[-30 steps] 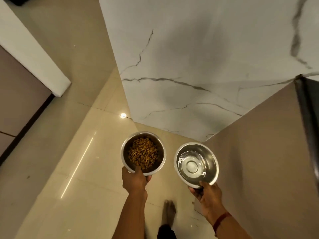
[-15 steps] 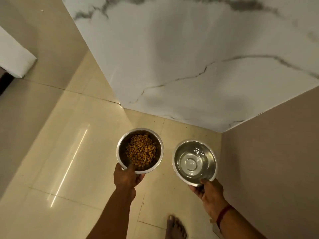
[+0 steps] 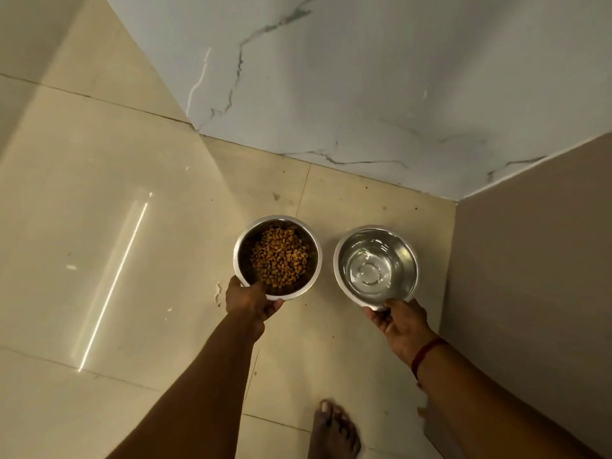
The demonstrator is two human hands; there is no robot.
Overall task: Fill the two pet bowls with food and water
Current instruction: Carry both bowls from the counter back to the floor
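Lowered toward the floor corner (image 3: 381, 190) now, food bowl (image 3: 277, 256) pinched in left hand (image 3: 250, 301), water bowl (image 3: 376, 265) in right hand (image 3: 399, 323); both filled, only setting down left.

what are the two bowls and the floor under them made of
Both the food bowl and the water bowl look like polished stainless steel: silvery, mirror-like walls. The floor seems glossy beige ceramic or stone tile, with grout lines and a sharp light reflection.
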